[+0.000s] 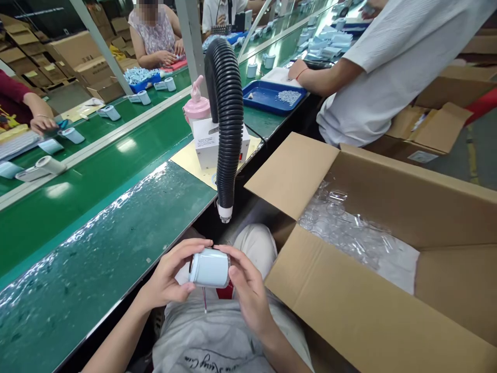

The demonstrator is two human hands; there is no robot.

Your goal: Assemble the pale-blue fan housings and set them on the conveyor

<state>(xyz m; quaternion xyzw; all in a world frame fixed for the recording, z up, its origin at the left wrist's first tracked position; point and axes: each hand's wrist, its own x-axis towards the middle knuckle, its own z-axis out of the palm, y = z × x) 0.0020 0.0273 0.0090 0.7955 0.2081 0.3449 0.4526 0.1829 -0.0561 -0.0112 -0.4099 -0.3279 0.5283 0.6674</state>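
Observation:
A light blue, rounded housing (210, 268) with a glossy side is held over my lap, its dark open end toward the left. My left hand (174, 274) grips its left end between thumb and fingers. My right hand (248, 290) holds the right end, where a clear rim shows. A thin wire with a small white connector (205, 310) hangs below the housing. Just above my hands, the white nozzle (224, 213) of a black corrugated hose (229, 114) points down. The hose rises beside a white box-shaped device (204, 145).
An open cardboard box (330, 290) with clear plastic parts (349, 228) stands at right. The green bench (116, 228) edge runs diagonally at left. Beyond are a pink bottle (196, 106), a blue tray (272, 97), a conveyor (97, 160) with blue units, and several people.

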